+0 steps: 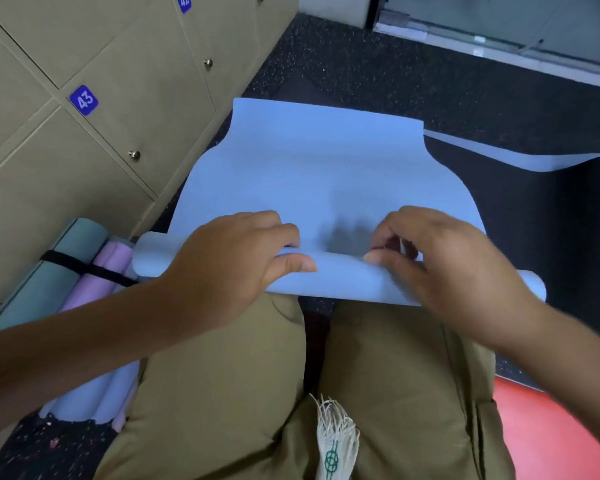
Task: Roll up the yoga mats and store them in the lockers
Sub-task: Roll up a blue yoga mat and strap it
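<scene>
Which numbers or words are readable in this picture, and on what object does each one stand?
"43": white digits on a blue tag on a beige locker door.
"42": blue tag on a locker door higher up, cut by the frame edge.
No other text is visible.

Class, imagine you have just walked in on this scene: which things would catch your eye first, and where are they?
The light blue yoga mat fills the middle, spread on the dark floor. Its near end is curled into a roll that the left hand and right hand grip. To the left stand tan lockers, with blue number plates.
</scene>
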A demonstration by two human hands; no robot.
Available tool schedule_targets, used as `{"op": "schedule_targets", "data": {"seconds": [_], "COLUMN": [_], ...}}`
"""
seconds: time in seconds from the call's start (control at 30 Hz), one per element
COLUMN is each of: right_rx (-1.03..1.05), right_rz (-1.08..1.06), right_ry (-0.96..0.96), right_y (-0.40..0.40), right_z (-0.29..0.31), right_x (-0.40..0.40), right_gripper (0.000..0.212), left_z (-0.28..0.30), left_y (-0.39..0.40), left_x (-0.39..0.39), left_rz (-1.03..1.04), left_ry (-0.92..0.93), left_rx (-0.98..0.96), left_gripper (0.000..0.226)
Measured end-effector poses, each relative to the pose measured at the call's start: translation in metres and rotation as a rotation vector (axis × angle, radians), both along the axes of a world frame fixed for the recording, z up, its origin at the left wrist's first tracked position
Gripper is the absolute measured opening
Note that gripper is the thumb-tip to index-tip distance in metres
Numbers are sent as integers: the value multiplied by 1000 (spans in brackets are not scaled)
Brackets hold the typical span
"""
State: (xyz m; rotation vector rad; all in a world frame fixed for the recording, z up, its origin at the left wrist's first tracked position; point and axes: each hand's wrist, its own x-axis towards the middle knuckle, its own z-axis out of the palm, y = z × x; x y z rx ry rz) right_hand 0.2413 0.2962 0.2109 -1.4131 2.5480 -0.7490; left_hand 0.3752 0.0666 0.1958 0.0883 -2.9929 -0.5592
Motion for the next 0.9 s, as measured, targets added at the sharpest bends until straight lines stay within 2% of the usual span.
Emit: {"op": "schedule_targets", "data": {"seconds": [0.1,0.2,0.27,0.37,0.5,0.63,0.77,0.9], "right_rx": [-62,-77,-77,-73,1,47,39,41], "right_rz": [-116,-121,-115,-109,-101,-50,-33,-78], "right_ry": [201,251,262,190,25,-95,-280,-326], "right_y": [5,7,3,-2,-7,-11,-16,-20], "right_z": [-13,-20,-22,-21,-14,-10,-6,-5], "right_x": [20,25,20,11,-4,-16,-30,-37], "right_gripper": [27,43,45,44,44,41,40,42], "left_z": [-1,0,2,7,9,-2,-15,-21], "left_y": [-5,-11,-13,-11,-2,12,26,27], "left_x": [-10,-18,-23,-27,-23,-11,3,-3], "left_rz": [38,17,17,56,53,78,110,116], "left_ry": [-111,-181,-192,-134,22,184,183,210], "left_rx": [98,123,213,383,291,54,-44,-54], "left_gripper": [62,59,49,22,13,26,52,53]}}
